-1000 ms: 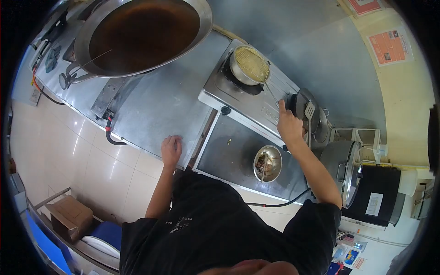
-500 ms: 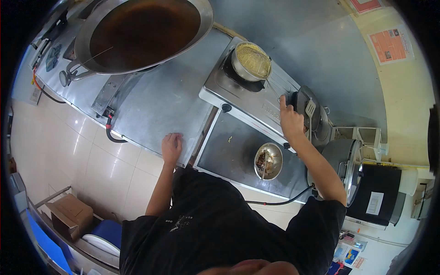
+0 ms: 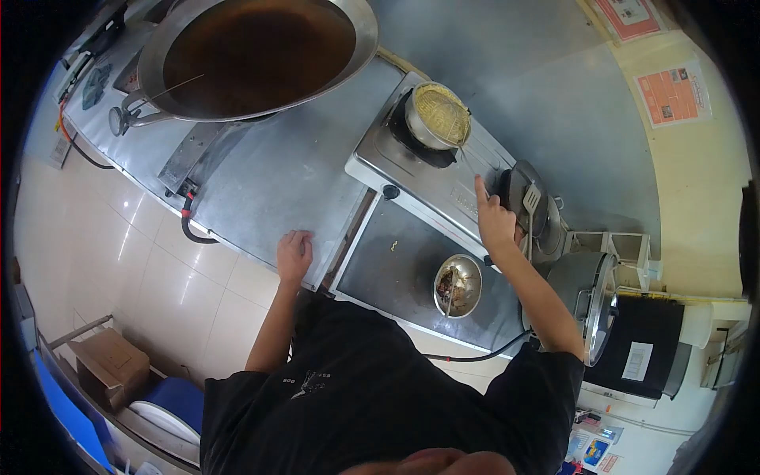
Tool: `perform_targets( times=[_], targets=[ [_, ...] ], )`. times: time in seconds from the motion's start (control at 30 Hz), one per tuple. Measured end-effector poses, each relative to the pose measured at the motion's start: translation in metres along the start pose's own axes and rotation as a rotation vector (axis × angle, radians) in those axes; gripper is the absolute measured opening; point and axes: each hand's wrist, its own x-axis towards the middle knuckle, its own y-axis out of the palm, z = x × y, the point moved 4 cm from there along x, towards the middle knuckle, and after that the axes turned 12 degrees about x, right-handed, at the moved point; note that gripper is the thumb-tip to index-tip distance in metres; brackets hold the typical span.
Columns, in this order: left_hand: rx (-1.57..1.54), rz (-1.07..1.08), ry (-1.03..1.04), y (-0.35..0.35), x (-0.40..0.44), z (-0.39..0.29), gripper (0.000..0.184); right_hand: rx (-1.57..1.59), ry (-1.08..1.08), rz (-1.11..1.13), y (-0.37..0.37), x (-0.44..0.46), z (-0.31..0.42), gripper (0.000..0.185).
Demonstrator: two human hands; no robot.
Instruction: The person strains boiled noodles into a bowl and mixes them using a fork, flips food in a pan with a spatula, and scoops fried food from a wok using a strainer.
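Wire strainer: its mesh (image 3: 450, 120) sits in the mouth of the pot, over pale yellow food; its thin handle slants down toward the right hand
Pot: the metal pot (image 3: 423, 133) stands on the burner near the far corner of the stove (image 3: 378, 153)
Right hand: (image 3: 495, 224) over the stove's right end, index finger stretched out along the handle, other fingers curled; its exact grip is hard to make out
Stove lettering: a word on the top, too blurred to read
Spatula: slotted (image 3: 531, 199), beside the right hand, against the dark pans (image 3: 520, 179)
Bowl: the steel bowl (image 3: 469, 279), mixed food and a utensil inside, toward the near right corner of the grey shelf (image 3: 368, 269)
Left hand: (image 3: 294, 253) fingers curled, nothing seen in it, at the near edge of the steel counter (image 3: 305, 158)
Wok: large, dark brown liquid, on the counter's far side (image 3: 368, 36)
Wall sheets: orange and white (image 3: 671, 96), print too small to read
Shirt: black (image 3: 380, 388), small pale print, illegible
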Motion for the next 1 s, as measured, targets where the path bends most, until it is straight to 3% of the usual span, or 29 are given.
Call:
perform_targets(
  times=[0.3, 0.5, 0.83, 1.0],
  targets=[
    [0.012, 0.058, -0.023, 0.002, -0.001, 0.002, 0.006, 0.438, 0.063, -0.091, -0.085, 0.004, -0.031, 0.039],
    [0.021, 0.072, -0.014, 0.002, 0.0, 0.001, 0.006, 0.622, 0.018, -0.188, -0.114, -0.012, -0.04, 0.039],
    [0.042, 0.089, -0.037, 0.002, 0.0, -0.001, 0.008, 0.328, 0.117, -0.091, -0.062, 0.023, -0.03, 0.045],
    [0.025, 0.065, -0.015, 0.003, 0.0, 0.001, 0.009, 0.444, 0.064, 0.03, -0.042, 0.032, -0.029, 0.042]
  ],
)
